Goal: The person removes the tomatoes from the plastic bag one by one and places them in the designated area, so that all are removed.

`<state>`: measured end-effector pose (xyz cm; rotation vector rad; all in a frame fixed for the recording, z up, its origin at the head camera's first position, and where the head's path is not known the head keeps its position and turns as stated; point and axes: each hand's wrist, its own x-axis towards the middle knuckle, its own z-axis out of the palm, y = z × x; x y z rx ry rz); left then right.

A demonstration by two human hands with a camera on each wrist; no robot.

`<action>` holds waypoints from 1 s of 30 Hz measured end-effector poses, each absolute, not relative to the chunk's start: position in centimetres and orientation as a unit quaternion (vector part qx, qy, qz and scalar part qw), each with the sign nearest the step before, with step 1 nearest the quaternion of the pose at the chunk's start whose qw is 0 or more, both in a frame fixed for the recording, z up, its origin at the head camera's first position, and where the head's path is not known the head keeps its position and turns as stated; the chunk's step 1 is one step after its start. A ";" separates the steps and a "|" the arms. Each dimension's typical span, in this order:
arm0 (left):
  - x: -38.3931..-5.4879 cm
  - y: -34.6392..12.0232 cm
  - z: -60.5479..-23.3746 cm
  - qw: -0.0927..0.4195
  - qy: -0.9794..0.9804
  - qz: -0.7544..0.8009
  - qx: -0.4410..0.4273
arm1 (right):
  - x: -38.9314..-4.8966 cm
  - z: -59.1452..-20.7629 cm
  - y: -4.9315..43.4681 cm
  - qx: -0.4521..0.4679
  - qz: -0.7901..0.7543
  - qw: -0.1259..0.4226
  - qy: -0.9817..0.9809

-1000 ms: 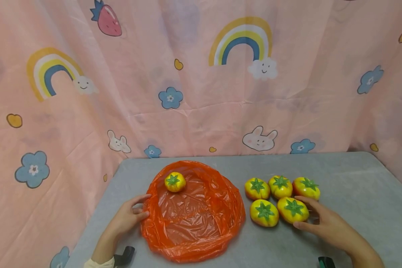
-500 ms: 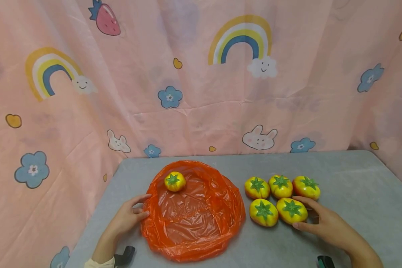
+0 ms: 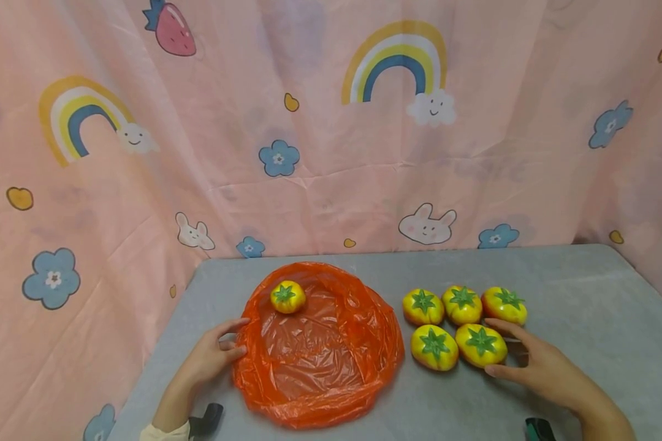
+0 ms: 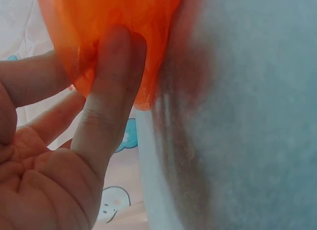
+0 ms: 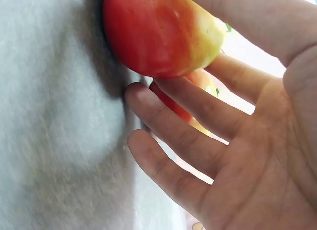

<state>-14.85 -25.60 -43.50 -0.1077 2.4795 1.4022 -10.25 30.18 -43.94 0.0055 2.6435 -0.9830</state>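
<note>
An orange plastic bag lies spread on the table in the head view, its rim rolled into a ring. One yellow tomato with a green star-shaped top sits inside, near the back. My left hand pinches the bag's left rim; in the left wrist view, the thumb and fingers have the orange film between them. On the right, my right hand holds the front-right tomato, thumb at its near side and index finger at its far side. Its red underside shows in the right wrist view, the other fingers extended below.
Several more tomatoes stand close by: one at front left and a back row of three, including the middle one. They rest on the grey table. A pink patterned curtain hangs behind its back edge.
The tomato at my right hand and its front-row neighbour have shifted very slightly left. My left hand and the bag stay in place; the head view has tilted slightly.
</note>
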 end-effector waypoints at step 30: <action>-14.9 -26.1 -42.9 0.142 0.852 0.502 -0.051 | -12.5 -33.8 16.0 -0.189 -0.387 0.073 0.899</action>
